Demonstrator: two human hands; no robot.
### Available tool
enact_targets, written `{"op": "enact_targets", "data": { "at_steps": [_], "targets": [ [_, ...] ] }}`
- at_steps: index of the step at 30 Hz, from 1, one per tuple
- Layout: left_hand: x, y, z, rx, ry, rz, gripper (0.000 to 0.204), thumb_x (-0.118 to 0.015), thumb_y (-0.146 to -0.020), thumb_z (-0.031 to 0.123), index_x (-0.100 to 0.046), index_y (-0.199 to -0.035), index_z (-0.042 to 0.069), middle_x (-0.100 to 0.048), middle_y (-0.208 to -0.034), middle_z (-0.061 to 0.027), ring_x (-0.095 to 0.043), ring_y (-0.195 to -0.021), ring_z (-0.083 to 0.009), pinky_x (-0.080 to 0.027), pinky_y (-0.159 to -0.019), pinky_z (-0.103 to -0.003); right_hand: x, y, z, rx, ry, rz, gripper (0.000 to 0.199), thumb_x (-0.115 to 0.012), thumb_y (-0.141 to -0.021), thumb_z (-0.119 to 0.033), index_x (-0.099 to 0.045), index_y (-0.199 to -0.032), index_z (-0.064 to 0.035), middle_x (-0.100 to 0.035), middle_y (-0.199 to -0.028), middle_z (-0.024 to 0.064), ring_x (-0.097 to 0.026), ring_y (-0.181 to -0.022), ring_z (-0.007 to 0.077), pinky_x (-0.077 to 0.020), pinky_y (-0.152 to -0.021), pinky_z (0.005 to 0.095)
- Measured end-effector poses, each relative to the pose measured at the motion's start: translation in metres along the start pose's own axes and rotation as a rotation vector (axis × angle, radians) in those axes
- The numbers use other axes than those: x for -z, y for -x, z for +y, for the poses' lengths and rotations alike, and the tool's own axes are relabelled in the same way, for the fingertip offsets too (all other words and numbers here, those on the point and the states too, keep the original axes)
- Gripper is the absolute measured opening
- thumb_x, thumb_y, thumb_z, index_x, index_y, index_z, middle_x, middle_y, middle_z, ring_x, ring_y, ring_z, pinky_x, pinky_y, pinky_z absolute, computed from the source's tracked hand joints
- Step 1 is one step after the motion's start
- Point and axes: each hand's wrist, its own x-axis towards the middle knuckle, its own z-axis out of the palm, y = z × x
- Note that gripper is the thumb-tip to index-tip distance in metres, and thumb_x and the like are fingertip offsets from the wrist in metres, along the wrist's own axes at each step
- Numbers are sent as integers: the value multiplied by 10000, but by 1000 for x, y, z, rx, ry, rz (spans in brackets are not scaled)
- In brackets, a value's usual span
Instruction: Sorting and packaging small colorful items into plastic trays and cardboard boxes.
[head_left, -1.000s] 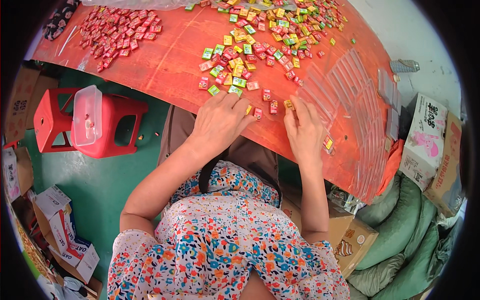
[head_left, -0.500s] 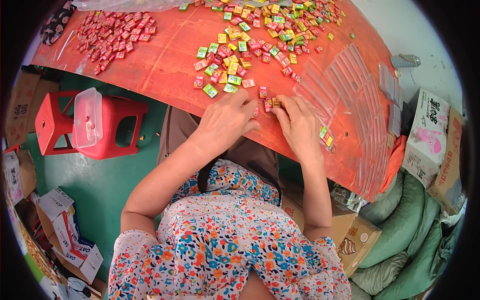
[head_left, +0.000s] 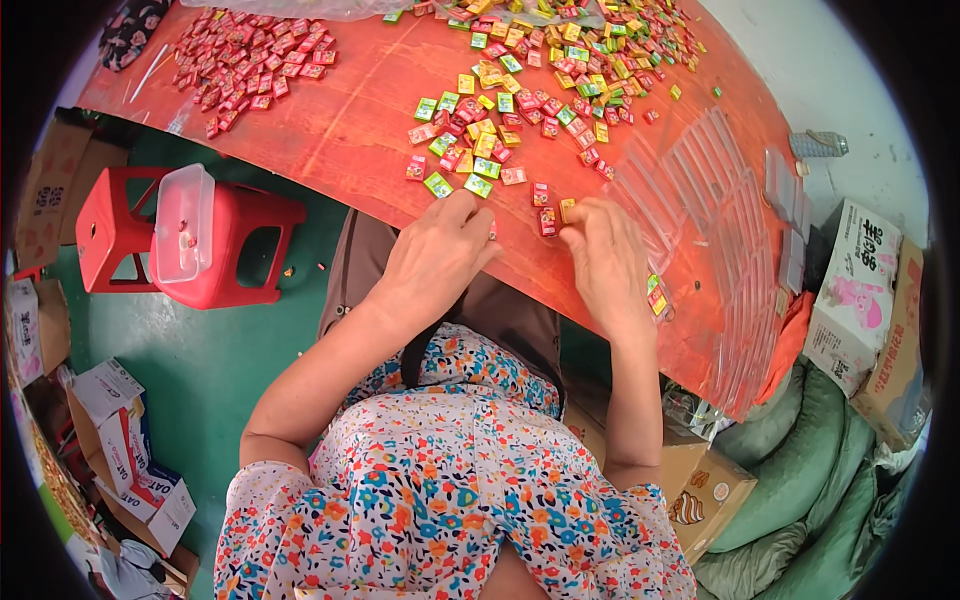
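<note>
The red-orange worktop (head_left: pixel 360 130) spreads ahead of both hands, bearing a red heap (head_left: pixel 255 60) beyond the left one and a mixed scatter (head_left: pixel 484 144) straight ahead. Left of the left hand, on a red stool (head_left: pixel 235 235), a clear tub (head_left: pixel 183 205) holds a few small pieces. Right of the right hand lie thin clear plastic cases (head_left: pixel 740 240); the nearest, by its wrist, has colourful pieces (head_left: pixel 656 297) at or in its end, I cannot tell which. The left hand (head_left: pixel 440 245) is curled narrow and has drawn away leftward; a red piece (head_left: pixel 493 230) peeps past its fingertips, its grip unclear. The right hand (head_left: pixel 605 250) pinches a yellow piece (head_left: pixel 567 210), now just off the red pair (head_left: pixel 546 221) between the hands. That suggests the pieces are being arranged, this yellow one not yet released.
</note>
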Motion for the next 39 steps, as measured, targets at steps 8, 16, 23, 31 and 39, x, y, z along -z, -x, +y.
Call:
{"op": "enact_targets", "data": {
  "at_steps": [8,16,23,31,39],
  "targets": [
    [0,0,-3,-22,13,9,250,-743,-797,171,-576,-897,14,-519,-903,-133,-612,-878,-321,-531,-731,-418,3,-8,-2,14,64,85,250,-679,-841,-90,-624,-1084,-64,-621,-1085,131,-596,-973,313,-477,-845,443],
    [-7,-10,7,38,-4,-66,274,-739,-810,195,-609,-970,15,-554,-942,-122,-619,-869,-314,-532,-732,-423,-11,-5,13,4,-18,6,310,-663,-864,-74,-611,-1163,-9,-609,-1126,179,-611,-1006,361,-505,-864,443],
    [-12,-14,5,1,31,-30,271,-743,-803,176,-613,-978,15,-567,-960,-139,-621,-892,-325,-536,-748,-418,-10,8,-12,81,-57,121,340,-707,-840,-120,-630,-1158,-31,-614,-1095,143,-609,-981,325,-502,-848,437],
    [11,-13,-5,26,106,-25,383,-759,-779,157,-626,-1108,13,-587,-962,-131,-625,-894,-336,-537,-721,-432,-16,-18,-11,142,-99,121,298,-724,-800,-130,-674,-1085,-59,-636,-1084,69,-601,-961,270,-474,-812,398],
    [6,-39,-25,-167,-218,64,167,-649,-791,60,-611,-952,30,-583,-928,-108,-588,-885,-296,-504,-791,-403,-31,-60,-1,245,-34,-46,321,-680,-798,-25,-650,-1114,-72,-662,-1073,77,-607,-1026,285,-492,-868,392]
  ]
}}
